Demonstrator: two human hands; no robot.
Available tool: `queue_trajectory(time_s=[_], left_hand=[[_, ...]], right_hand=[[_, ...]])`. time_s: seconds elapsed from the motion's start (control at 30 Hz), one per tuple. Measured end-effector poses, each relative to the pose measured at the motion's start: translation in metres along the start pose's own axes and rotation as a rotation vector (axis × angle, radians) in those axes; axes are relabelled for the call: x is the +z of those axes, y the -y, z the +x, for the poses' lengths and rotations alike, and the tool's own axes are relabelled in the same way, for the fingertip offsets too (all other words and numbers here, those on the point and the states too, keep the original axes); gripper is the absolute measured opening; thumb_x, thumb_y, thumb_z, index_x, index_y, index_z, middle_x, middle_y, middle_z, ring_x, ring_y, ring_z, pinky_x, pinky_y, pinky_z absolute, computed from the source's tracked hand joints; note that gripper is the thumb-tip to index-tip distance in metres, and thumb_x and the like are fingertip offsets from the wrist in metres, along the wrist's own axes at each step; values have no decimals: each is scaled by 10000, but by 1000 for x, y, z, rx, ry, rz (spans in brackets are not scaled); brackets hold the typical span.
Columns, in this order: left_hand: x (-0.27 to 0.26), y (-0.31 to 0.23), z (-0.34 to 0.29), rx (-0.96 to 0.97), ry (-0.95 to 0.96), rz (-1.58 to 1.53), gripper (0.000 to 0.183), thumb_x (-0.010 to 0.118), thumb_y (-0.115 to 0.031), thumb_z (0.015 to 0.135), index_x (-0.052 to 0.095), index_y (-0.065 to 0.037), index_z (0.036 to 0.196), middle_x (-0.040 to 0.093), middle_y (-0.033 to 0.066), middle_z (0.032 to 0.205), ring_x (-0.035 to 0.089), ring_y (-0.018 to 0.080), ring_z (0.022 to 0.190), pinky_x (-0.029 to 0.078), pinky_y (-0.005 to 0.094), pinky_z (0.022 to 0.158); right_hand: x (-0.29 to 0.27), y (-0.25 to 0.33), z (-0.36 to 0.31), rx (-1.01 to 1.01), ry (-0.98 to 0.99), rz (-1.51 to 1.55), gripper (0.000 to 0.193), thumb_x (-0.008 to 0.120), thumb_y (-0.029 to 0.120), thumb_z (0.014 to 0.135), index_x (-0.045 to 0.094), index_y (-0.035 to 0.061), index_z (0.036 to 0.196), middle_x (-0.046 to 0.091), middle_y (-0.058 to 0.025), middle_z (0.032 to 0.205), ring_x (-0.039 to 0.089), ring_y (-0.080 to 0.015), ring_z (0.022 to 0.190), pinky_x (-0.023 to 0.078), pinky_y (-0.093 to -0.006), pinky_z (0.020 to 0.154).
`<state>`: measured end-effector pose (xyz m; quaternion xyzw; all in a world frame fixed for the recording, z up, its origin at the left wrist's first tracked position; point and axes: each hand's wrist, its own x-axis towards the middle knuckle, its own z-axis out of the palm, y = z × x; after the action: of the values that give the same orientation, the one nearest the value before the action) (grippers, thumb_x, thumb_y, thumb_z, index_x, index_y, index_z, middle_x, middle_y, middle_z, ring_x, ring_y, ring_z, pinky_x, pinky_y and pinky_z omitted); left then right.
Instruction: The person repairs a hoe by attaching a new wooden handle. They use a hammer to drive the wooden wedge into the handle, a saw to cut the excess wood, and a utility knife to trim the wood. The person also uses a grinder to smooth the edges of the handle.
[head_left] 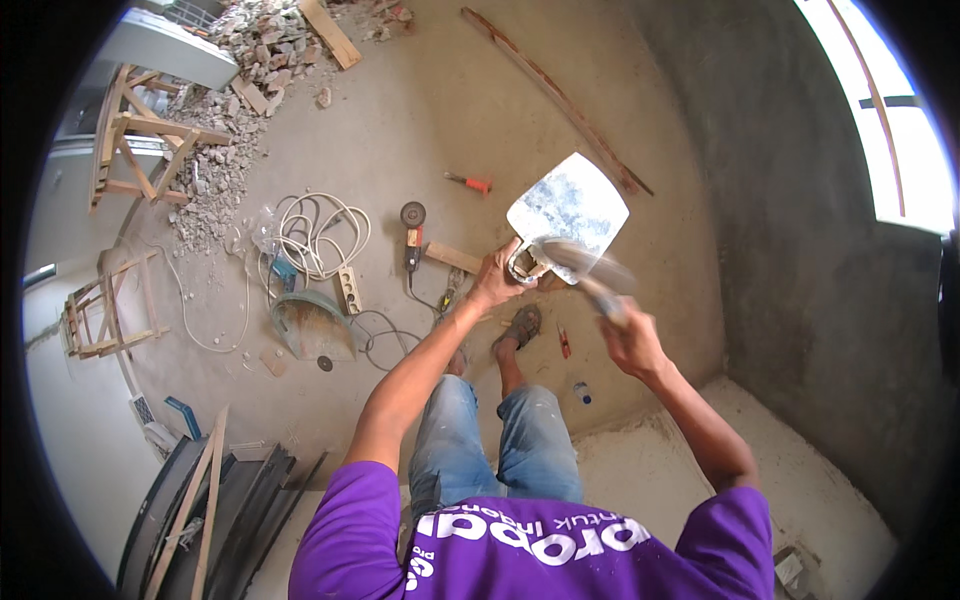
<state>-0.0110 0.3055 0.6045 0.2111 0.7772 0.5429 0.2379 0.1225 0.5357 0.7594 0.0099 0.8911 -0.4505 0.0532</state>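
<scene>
My left hand (494, 279) is closed round the collar of a hoe head (572, 203), a broad, pale metal blade with scuffed grey patches. A ring-shaped eye at its near end shows a bit of wood inside. My right hand (634, 340) grips the handle of what looks like a hammer (592, 268). Its head is smeared by motion and overlaps the near edge of the blade, so I cannot tell whether they touch. Below the hoe head, a wooden block (452, 257) lies on the floor.
An angle grinder (413, 237) lies left of my hands, near a coiled white cable (318, 238) with a socket strip (349, 290). Ahead is a red-handled tool (469, 183); beyond it, a long wooden stick (560, 98). Rubble (225, 155) and wooden trestles (150, 140) stand far left.
</scene>
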Motion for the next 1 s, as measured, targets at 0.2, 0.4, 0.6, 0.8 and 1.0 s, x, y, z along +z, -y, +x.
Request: queue_trajectory(time_s=[0.2,0.4,0.6,0.8,1.0], left_hand=[[6,2,-11,140,-16,69,560,828,-293,722,547,-48,1139,672,162,956,675,363,925,533,417,772],[2,-3,-2,100,-46,44,562,841,-287,713,523,-53,1113,664,174,1009,656,377,954,528,431,783],[1,-5,14,53,10,-62,576,829,-227,696,526,-53,1155,669,172,1050,651,382,979,527,434,794],[2,5,4,66,-85,-35,613,829,-188,685,510,-73,1195,681,112,1029,676,288,957,525,390,846],[14,-5,31,105,-251,-7,527,815,-206,676,531,-91,1104,670,122,959,661,342,916,530,427,779]], right_hand=[[-36,53,50,179,-45,262,183,588,106,909,544,17,1063,550,-88,627,548,-174,546,461,-331,536],[-87,116,54,-662,-447,794,478,517,532,977,548,95,1168,584,-28,765,597,-161,621,538,-291,603],[-16,-13,24,276,231,-94,174,575,175,969,524,40,1065,605,-82,694,536,-208,507,473,-349,530],[-70,62,35,-34,-312,363,200,598,236,978,539,51,1025,562,-28,705,514,-114,538,427,-302,476],[-148,149,40,-731,-664,701,430,428,502,1021,507,94,1130,556,-48,809,543,-180,600,510,-321,550]])
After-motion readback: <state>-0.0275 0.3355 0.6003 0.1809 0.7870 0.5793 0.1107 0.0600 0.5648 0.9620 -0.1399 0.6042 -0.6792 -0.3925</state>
